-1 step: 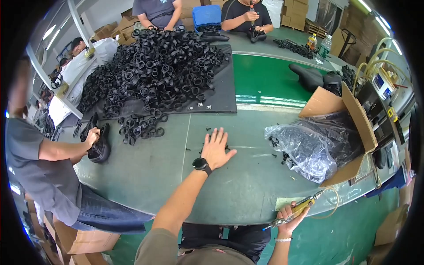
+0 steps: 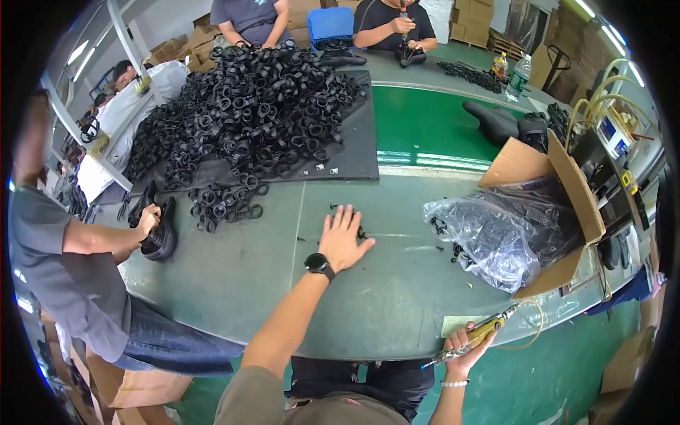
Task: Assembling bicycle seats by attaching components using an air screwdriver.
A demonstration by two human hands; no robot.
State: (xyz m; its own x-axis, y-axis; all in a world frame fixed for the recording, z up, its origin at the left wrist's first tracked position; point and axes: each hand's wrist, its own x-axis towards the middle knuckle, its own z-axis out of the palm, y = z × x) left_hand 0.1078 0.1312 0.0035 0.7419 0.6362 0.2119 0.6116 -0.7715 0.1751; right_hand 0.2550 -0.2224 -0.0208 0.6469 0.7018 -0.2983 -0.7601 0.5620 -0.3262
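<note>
My left hand lies palm down on the grey-green worktable, fingers spread, with a black watch on its wrist. Small dark screws lie beside and partly beneath it. At the table's front edge, my right hand is wrapped round a yellow air screwdriver. Its tip points down to the left, and a thin hose loops from its upper end. Right of my left hand, a clear plastic bag spills from a tipped cardboard box, with small black parts at its mouth.
A large heap of black ring-shaped clamps rests on a dark mat at the far left. Beyond runs a green conveyor belt with a black bicycle saddle. A co-worker handles a saddle at left; two more people sit across.
My left hand has slid very slightly to the left on the table. The right hand and the screwdriver look unmoved.
</note>
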